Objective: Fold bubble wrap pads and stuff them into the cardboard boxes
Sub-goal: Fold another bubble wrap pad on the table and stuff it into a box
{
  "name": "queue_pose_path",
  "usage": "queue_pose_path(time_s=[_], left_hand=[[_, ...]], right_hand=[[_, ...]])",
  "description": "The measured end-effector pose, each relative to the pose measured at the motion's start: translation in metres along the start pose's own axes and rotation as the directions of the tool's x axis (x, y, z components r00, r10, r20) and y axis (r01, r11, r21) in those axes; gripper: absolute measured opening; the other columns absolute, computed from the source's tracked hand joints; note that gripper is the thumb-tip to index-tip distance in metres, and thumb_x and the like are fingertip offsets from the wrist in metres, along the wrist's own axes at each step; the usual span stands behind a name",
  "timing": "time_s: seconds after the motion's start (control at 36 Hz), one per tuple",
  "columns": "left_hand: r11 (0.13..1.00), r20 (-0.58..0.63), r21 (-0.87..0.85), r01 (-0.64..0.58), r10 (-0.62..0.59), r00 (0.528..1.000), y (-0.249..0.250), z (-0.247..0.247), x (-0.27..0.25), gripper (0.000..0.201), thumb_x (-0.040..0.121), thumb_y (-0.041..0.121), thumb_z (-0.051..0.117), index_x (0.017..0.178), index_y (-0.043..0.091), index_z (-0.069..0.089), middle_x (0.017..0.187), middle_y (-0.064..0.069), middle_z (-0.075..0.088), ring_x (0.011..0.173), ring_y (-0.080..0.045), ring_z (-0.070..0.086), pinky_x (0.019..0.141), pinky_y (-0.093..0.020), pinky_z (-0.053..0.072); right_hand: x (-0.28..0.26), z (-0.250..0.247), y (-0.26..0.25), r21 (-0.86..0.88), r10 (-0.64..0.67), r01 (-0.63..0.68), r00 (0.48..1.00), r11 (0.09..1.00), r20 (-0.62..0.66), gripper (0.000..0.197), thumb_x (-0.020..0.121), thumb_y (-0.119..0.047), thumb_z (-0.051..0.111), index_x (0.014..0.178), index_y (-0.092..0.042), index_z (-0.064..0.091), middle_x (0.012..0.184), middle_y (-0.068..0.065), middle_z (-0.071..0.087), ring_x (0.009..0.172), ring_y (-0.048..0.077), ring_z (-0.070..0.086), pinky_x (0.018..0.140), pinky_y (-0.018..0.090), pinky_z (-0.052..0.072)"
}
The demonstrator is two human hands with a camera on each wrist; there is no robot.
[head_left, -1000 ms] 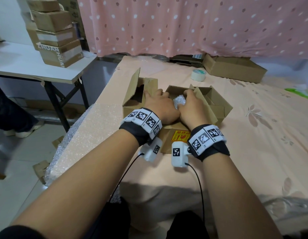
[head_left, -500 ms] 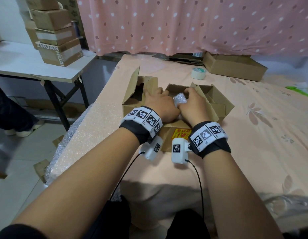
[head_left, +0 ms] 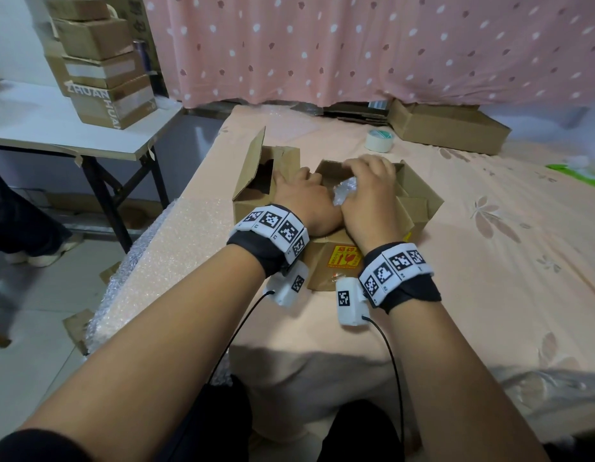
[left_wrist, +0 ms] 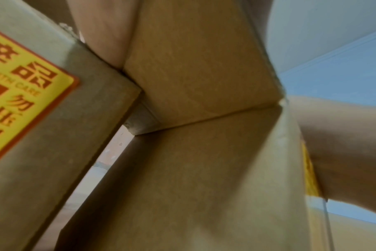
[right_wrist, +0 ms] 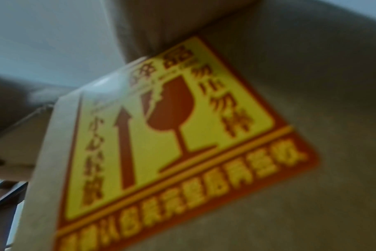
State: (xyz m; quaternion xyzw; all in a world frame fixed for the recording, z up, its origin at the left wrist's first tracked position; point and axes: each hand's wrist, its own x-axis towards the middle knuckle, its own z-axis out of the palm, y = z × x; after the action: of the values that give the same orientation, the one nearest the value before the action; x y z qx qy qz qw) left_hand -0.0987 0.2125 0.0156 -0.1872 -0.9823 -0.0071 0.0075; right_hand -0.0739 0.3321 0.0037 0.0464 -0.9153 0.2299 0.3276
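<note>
Comparing this moment with half a second ago, I find the bubble wrap pad [head_left: 345, 191] lower in the open cardboard box [head_left: 419, 195] and more covered: only a small crumpled patch of it shows between the two hands, inside the box mouth. My right hand [head_left: 369, 195] has travelled toward 12 o'clock, and its fingertips now reach the box's far rim, where earlier they sat over the middle of the opening. Its fingers are spread and lie flat over the pad; I judge it to be pressing down, not gripping. My left hand [head_left: 304, 198] has hardly moved. It rests at the box's 9 o'clock wall, heel touching the heel of the right hand; its fingers point toward 12 o'clock, but whether they curl over the wall or lie straight I cannot tell.

I judge the stuffing of this box nearly complete, with the pad seated below the flaps.

From the right hand the pad lies directly beneath the palm; from the left hand, at 3 o'clock, just beside it.

Both wrist views are blocked by the box's near wall and its yellow fragile sticker [right_wrist: 172, 135] and show no fingers.

A second cardboard box [head_left: 256, 181] stands touching the first at its 9 o'clock side, flap up, interior dark. A sheet of bubble wrap [head_left: 176, 248] lies on the bed at 8 o'clock of the boxes, a tape roll [head_left: 378, 141] at 12 o'clock.
</note>
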Motion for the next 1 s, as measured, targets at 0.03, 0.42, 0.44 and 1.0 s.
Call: queue_pose_path(time_s=[0.03, 0.42, 0.44, 1.0], left_hand=[[1.0, -0.004, 0.002, -0.001, 0.001, 1.0, 0.0, 0.0, 0.0, 0.064, 0.094, 0.057, 0.024, 0.146, 0.03, 0.049, 0.158, -0.005, 0.034, 0.151, -0.028, 0.014, 0.114, -0.072, 0.003], [1.0, -0.063, -0.027, 0.009, -0.011, 0.998, 0.001, 0.005, 0.0, 0.056, 0.098, 0.047, 0.029, 0.144, 0.024, 0.048, 0.156, -0.004, 0.038, 0.15, -0.026, 0.02, 0.115, -0.072, 0.008], [0.999, -0.075, -0.052, 0.005, -0.009, 0.997, 0.0, 0.006, 0.0, 0.053, 0.098, 0.045, 0.03, 0.143, 0.024, 0.048, 0.155, -0.004, 0.039, 0.149, -0.026, 0.02, 0.115, -0.072, 0.007], [1.0, 0.004, -0.029, 0.01, -0.01, 1.0, -0.002, 0.001, 0.004, 0.047, 0.095, 0.031, 0.038, 0.135, 0.022, 0.06, 0.158, -0.001, 0.037, 0.153, -0.023, 0.013, 0.116, -0.071, 0.007]], right_hand=[[0.0, 0.0, 0.0, -0.031, -0.033, 0.033, 0.999, 0.999, -0.023, 0.037, 0.077, -0.003, 0.059, 0.112, -0.007, 0.069, 0.125, 0.013, 0.062, 0.124, 0.033, 0.047, 0.102, 0.045, 0.038], [0.004, 0.0, -0.001, -0.033, 0.14, -0.136, 0.943, 0.99, 0.301, 0.023, 0.093, -0.005, 0.047, 0.103, -0.002, 0.068, 0.103, 0.019, 0.066, 0.096, 0.036, 0.059, 0.072, 0.032, 0.04], [0.005, 0.001, -0.001, -0.039, 0.144, -0.139, 0.931, 0.99, 0.335, 0.023, 0.094, -0.005, 0.046, 0.103, -0.001, 0.067, 0.104, 0.02, 0.066, 0.097, 0.037, 0.058, 0.073, 0.033, 0.039], [0.014, 0.012, 0.006, -0.107, 0.16, -0.122, 0.843, 0.987, 0.513, 0.027, 0.103, -0.016, 0.038, 0.11, 0.001, 0.058, 0.118, 0.024, 0.062, 0.105, 0.037, 0.056, 0.072, 0.035, 0.036]])
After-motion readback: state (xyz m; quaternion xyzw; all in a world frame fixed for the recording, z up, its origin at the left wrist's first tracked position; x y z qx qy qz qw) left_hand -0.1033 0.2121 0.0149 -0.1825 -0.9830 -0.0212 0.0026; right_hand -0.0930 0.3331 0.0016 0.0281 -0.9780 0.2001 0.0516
